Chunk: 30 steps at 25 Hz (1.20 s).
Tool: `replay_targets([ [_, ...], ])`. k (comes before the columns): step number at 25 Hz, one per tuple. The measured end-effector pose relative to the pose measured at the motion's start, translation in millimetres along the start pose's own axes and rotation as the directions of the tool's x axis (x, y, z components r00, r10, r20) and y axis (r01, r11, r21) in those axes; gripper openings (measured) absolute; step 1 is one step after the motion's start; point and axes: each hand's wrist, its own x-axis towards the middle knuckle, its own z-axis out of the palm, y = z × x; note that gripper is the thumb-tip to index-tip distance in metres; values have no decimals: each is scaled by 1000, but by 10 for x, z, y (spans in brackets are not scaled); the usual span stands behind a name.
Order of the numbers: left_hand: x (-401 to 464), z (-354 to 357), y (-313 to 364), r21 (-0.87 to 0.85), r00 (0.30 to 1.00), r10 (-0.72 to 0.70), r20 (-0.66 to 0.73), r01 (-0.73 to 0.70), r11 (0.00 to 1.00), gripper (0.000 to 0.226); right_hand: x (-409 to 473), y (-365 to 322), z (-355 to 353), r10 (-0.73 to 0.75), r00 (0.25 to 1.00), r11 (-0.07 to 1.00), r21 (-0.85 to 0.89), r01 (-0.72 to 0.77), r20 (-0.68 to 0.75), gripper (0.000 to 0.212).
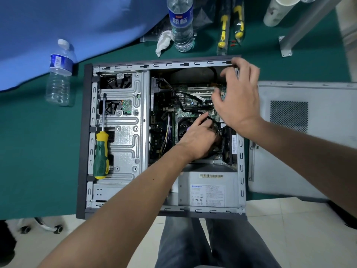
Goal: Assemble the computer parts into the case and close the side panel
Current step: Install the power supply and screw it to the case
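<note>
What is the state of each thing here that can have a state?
computer case: lying flat, side open
side panel: off, beside the case
screwdriver: resting on the drive cage, unheld
left hand: inside the case, at the black cables
right hand: over the motherboard, fingers spread
capped bottle: standing, empty

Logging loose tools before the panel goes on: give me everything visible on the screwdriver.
The screwdriver has a green handle with yellow ends, seemingly rubbery plastic, and a slim dark metal shaft. It lies flat on the silver drive cage at the left of the open case, handle toward the person, tip pointing to the far side. Neither hand touches it; both the left hand and the right hand are over the motherboard.
</note>
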Motion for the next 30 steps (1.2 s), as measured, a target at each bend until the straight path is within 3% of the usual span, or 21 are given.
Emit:
replay_targets([
  [10, -33, 17, 71, 1, 997, 63, -39, -63, 998, 19, 2, 3, 8, 2, 1000, 1000, 17, -2, -5, 31],
  [30, -46, 33, 56, -20, 999, 41, -16, -41, 999, 13, 4, 9, 28, 11, 1000, 1000, 25, -10, -8, 31],
])
